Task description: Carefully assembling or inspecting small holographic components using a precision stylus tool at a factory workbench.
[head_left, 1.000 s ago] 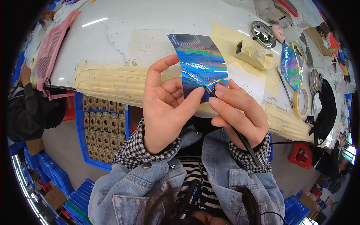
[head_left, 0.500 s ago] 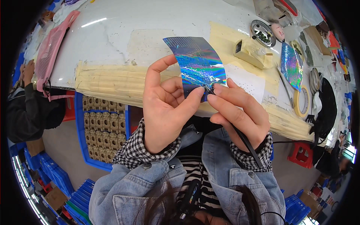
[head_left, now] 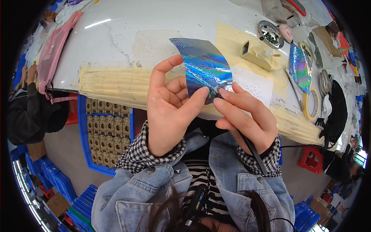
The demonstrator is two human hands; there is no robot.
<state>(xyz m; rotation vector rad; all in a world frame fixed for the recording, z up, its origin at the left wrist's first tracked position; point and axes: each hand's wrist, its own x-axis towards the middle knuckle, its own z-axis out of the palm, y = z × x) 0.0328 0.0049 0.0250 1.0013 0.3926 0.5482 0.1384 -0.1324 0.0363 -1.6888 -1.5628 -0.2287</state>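
Above table edge (head_left: 116,83), left hand (head_left: 170,112) pinching holographic sheet (head_left: 205,63) — right hand (head_left: 247,118) touching

One view is given, from the head, aimed steeply down; the hands are seen close up, and the white desk (head_left: 116,46) is bent by the fisheye lens.

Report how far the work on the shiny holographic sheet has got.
Done: nothing on the white worktable shows a finished piece.

In hand: the left hand pinches the lower edge of the iridescent blue holographic sheet, while the right hand puts a thin black tool to that same edge.

Left: a second holographic sheet lies untouched on the table, beside a roll of tape.
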